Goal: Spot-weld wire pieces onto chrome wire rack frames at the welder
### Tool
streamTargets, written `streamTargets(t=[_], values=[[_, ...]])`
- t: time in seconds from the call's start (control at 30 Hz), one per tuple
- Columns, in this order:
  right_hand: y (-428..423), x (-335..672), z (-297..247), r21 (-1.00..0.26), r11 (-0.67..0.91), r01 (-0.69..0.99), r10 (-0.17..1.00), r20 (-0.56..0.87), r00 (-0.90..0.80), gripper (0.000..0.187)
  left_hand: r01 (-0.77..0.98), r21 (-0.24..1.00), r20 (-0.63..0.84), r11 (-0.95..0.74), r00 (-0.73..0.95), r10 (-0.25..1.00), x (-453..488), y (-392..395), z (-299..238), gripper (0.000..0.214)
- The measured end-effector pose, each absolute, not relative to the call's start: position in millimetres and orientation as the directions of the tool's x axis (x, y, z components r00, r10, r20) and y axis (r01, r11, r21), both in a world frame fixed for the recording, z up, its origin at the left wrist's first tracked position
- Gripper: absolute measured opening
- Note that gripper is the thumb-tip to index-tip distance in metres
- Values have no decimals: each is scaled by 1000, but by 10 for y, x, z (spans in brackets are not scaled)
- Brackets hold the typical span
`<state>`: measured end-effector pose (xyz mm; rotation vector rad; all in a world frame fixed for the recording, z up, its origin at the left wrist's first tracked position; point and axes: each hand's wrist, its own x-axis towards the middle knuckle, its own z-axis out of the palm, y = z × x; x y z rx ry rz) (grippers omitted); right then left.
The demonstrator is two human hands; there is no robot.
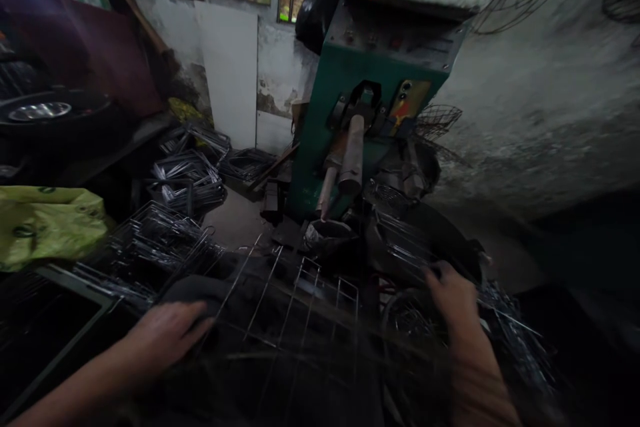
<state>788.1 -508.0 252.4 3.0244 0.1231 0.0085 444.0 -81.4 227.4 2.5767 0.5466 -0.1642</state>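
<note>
A wire grid rack (280,307) of thin metal rods spans the space in front of me, partly blurred and dark at its near end. At its left edge is my left hand (173,330), thumb and fingers closed on an outer wire. My right hand (453,290) is off to the right, its fingers curled at the near end of a bundle of straight metal wires (403,243). Whatever sits between those fingers is too dark to make out. Beyond the rack stands a green machine (320,100) with two thick round electrode arms (353,153) pointing toward me.
Piles of bent wire frames (187,177) lie on the left, beside a yellow-green sack (47,223). A phone (410,103) rests against the machine's front. Round wire pieces (410,317) and loose wires (520,333) are low on the right. A wheel (43,110) stands far left.
</note>
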Motion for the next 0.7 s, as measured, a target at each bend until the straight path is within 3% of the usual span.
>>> streamTargets(t=[0.03, 0.1, 0.17, 0.23, 0.3, 0.33, 0.4, 0.5, 0.57, 0.63, 0.7], values=[[-5065, 7636, 2616, 124, -991, 46, 52, 42, 998, 37, 435, 546, -258, -716, 900, 350, 4555, -844, 2424, 37], [-4973, 7114, 2774, 116, -993, 2, 16, 121, 993, 35, 390, 769, -322, -506, 921, 220, 4836, -1027, 2702, 39], [-4799, 6620, 2874, 18, -1000, 9, 13, 212, 977, 34, 407, 889, -427, -208, 902, -58, 5150, -1370, 2875, 45], [-4561, 6221, 2891, -144, -990, -4, -42, 262, 964, 38, 535, 841, -494, 87, 823, -282, 5463, -1812, 2917, 49], [-4306, 5949, 2817, -281, -960, -10, -84, 252, 964, 42, 635, 756, -524, 160, 733, -434, 5740, -2255, 2870, 55], [-4195, 5857, 2752, -326, -945, 0, -80, 232, 969, 43, 623, 766, -509, 162, 740, -439, 5854, -2445, 2832, 58], [-4055, 5738, 2593, -397, -917, 40, -33, 174, 984, 45, 563, 821, -511, 89, 796, -324, 6013, -2711, 2749, 56], [-4155, 5654, 2390, -528, -843, 104, 96, 42, 994, 49, 488, 866, -499, -105, 847, -182, 6034, -2796, 2620, 34], [-4433, 5646, 2308, -584, -808, 79, 127, -42, 991, 50, 459, 872, -484, -169, 859, -166, 5913, -2707, 2549, 22], [-4809, 5683, 2222, -546, -837, -32, 17, -85, 996, 54, 489, 867, -498, -98, 843, -203, 5734, -2594, 2525, 24], [-5173, 5749, 2077, -398, -883, -249, -232, -92, 968, 62, 554, 832, -530, 23, 808, -258, 5542, -2504, 2572, 29]])
